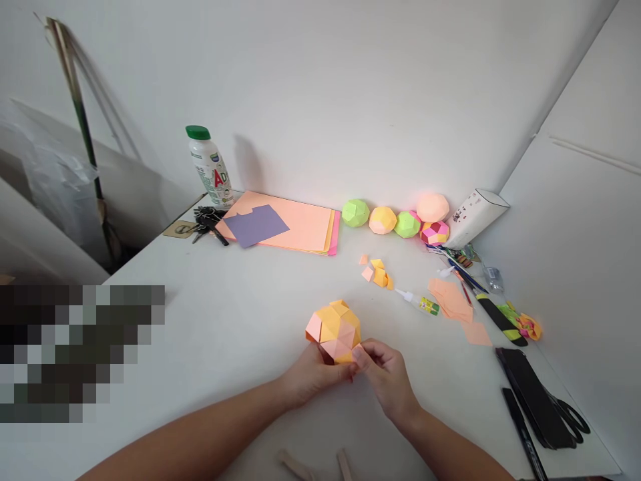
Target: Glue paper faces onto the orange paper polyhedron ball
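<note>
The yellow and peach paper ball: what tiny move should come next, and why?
Maybe gently squeeze the lower-right edge of the yellow and peach paper ball with the right hand. That hand is pinching there, the left hand holds the ball at the bottom, and the glue bottle lies on the table, so both hands can press.

Left grip (310, 375) and right grip (389, 381): bare hands, continuous with the bare left forearm (210, 424) and right forearm (451, 441), each smooth in outline and tapering toward the wrist. Lower edge: two beige cords (296, 466), only short lengths visible, blunt-ended, the left one more slanted, the right one narrower; their attachment to clothing cannot be determined.
</note>
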A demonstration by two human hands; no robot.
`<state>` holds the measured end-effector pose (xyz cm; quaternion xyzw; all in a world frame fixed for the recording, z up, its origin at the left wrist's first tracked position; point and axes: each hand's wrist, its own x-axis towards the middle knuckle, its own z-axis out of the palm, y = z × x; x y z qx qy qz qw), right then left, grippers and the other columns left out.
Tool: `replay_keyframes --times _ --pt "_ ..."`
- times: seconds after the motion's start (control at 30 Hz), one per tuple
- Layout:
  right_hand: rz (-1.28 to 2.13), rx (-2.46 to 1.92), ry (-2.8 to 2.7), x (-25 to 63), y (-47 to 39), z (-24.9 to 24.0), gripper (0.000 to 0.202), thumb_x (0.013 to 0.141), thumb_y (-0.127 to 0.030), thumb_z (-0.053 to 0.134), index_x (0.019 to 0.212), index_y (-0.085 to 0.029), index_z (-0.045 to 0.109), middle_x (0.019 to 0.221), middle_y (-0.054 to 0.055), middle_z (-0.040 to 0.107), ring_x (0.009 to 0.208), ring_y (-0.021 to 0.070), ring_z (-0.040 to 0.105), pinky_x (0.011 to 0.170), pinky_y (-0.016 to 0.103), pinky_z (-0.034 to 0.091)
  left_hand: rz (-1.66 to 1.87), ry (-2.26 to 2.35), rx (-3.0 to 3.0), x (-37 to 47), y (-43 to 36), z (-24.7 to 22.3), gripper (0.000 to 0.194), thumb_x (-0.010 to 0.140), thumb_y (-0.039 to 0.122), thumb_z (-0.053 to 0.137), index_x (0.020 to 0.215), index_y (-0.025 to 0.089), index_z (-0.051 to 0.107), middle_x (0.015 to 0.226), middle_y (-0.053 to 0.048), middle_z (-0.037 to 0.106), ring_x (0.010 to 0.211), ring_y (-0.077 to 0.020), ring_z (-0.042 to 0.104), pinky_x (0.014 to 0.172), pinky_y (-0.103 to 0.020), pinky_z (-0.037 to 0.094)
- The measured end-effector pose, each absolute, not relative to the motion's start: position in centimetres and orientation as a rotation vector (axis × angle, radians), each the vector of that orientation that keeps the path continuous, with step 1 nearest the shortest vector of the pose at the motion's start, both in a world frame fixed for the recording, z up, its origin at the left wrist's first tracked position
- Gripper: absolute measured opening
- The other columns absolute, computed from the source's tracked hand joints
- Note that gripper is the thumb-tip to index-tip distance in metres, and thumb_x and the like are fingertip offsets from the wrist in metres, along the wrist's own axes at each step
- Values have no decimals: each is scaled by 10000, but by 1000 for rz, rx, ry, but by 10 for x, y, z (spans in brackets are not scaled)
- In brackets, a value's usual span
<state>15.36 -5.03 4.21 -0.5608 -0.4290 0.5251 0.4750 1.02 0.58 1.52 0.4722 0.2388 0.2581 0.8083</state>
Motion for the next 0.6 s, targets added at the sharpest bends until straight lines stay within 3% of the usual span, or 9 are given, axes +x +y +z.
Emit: replay_keyframes --times 0.6 --pt "1343 -1334 -992 156 -49 39 294 824 -365 630 620 -165 563 575 -23 564 555 142 586 580 268 463 491 531 987 9 6 14 107 712 205 676 681 130 607 657 6 528 656 -118 480 621 -237 397"
